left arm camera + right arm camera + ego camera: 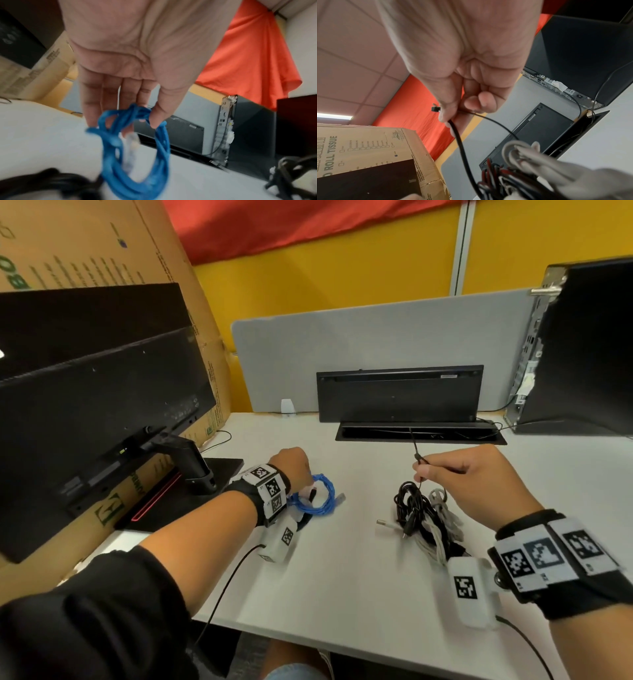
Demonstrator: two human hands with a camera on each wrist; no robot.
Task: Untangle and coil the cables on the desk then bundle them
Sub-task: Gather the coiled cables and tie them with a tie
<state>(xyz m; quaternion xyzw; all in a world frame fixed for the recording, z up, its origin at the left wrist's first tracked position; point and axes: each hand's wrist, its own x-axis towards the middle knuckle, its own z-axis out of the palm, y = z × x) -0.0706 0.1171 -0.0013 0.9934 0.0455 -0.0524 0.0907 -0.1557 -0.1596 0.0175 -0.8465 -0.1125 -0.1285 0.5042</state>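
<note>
A coiled blue network cable (317,494) with a clear plug hangs low over the white desk (342,570) at left. My left hand (294,470) pinches the top of the blue coil (137,142) between thumb and fingertips. A tangle of black and white cables (424,520) lies right of centre. My right hand (455,474) pinches one thin black cable (462,146) that rises out of the tangle (522,175). Its small black plug (435,108) pokes out beside the thumb.
A monitor (96,419) on a black arm and a cardboard box (102,244) fill the left. A black keyboard (399,392) stands on edge against the grey divider behind an open cable tray (421,434). A computer tower (582,347) stands at right.
</note>
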